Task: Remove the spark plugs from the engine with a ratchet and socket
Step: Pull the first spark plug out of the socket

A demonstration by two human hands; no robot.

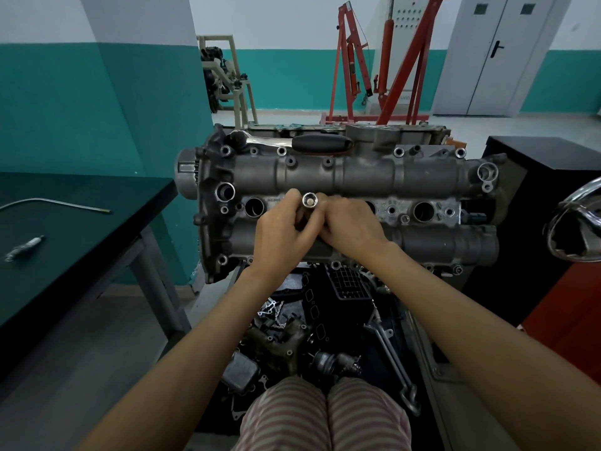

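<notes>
Turning the socket by hand in the second plug well

We are pinching the socket between both hands: the left hand is curling its fingers round the near-left side, the right hand is wrapping it from the right, and its open square drive is facing up at us. It is standing upright over the middle row of the engine, between the open well on the left and another well further right. The ratchet is lying on the far edge of the head, untouched. One plug is lying on the table. We are judging it best to keep the socket straight, twist evenly, and lift slowly so the plug comes up inside it.
</notes>
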